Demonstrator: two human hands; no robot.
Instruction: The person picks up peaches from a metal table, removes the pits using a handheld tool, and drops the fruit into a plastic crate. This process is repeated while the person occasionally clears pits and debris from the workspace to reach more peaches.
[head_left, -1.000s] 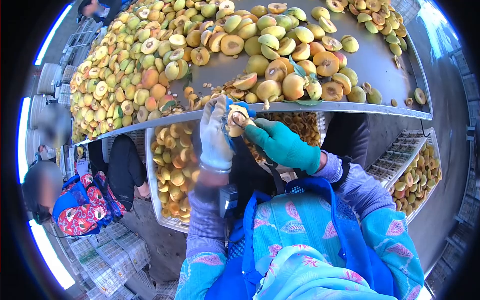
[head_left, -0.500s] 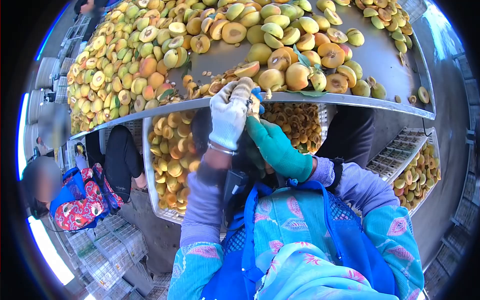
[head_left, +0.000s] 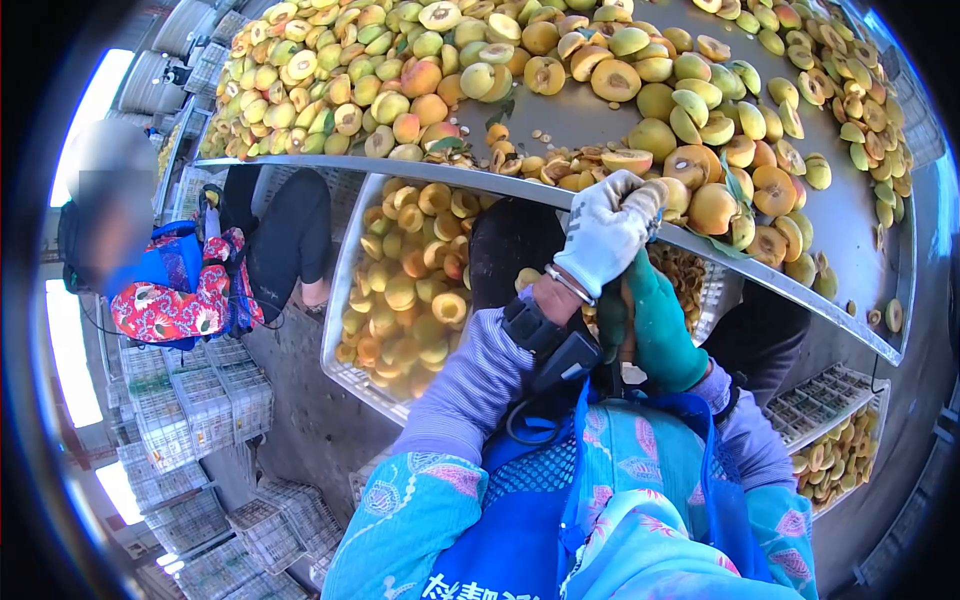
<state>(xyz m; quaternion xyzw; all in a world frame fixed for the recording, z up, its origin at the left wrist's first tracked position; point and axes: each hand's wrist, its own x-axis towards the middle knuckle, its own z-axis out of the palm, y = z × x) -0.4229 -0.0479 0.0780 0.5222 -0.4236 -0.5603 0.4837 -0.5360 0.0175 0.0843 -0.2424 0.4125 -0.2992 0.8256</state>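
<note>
My left hand (head_left: 612,228), in a white glove, is closed at the metal table's front edge. Its curled fingers hide whatever they hold. My right hand (head_left: 668,325), in a green glove, reaches up from below and meets the left. Its fingers look closed, and their tips are mostly hidden behind the left hand; a bit of blue shows there. Just beyond the hands lie halved apricots (head_left: 712,208), some with the stone showing. A lone apricot half (head_left: 528,279) appears left of my left wrist, beside the dark trouser leg.
A metal table (head_left: 560,118) bears a heap of apricots (head_left: 370,85). Below its edge stand a white crate of apricot halves (head_left: 400,290) and another crate (head_left: 712,290) behind my right hand. More crates are at right (head_left: 845,420) and left (head_left: 200,400). A seated person (head_left: 185,290) is at left.
The view has swung, so the table and hands appear farther right. Both hands stay together at the table edge. A lone apricot half now shows beside my left wrist.
</note>
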